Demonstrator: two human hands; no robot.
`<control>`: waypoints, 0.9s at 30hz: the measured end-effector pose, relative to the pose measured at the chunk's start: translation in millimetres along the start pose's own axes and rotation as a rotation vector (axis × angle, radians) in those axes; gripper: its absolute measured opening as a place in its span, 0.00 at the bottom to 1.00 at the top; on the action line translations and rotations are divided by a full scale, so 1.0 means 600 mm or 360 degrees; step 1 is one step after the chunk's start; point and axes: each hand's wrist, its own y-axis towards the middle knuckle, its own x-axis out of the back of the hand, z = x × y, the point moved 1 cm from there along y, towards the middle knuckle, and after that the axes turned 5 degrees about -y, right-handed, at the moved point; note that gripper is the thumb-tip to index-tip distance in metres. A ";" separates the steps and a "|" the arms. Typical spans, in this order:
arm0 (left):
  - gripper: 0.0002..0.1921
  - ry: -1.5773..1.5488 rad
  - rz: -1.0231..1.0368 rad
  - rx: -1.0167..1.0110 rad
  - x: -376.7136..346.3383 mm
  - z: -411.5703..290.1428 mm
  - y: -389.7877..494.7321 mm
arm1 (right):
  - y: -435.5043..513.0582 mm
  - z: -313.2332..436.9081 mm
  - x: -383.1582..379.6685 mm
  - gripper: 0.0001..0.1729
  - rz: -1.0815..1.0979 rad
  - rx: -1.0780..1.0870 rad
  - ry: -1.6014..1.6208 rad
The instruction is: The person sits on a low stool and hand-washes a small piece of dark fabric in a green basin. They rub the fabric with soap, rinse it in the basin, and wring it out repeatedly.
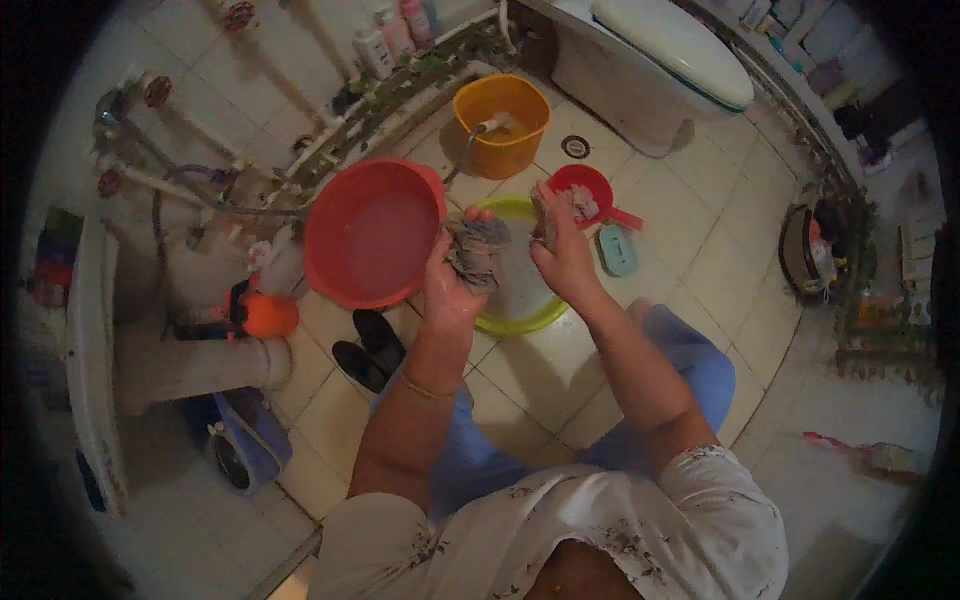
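Observation:
A bunched grey cloth point(478, 251), apparently wet, lies in my left hand point(444, 281), which grips it above the left side of a lime-green basin point(525, 328). Cloudy water fills that basin. My right hand point(566, 251) is raised over the basin's right side, fingers pointing away from me. Something greyish shows along its fingers, but I cannot tell whether it is held. Just beyond this hand sits a red dipper point(606, 180) with a pale crumpled cloth point(579, 201) in it. A teal soap box point(618, 251) rests on the floor beside the dipper.
A red basin point(315, 259) of cloudy water stands left of the green one. Behind are a yellow bucket point(506, 161) with a hose end in it and a toilet point(622, 97). Black slippers point(367, 349) lie near my left leg. A floor drain point(575, 146) is beside the bucket.

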 end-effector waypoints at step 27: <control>0.10 -0.0041 0.0035 0.0271 0.041 0.028 0.002 | -0.067 -0.542 -0.128 0.18 -0.0107 -0.0990 -0.0616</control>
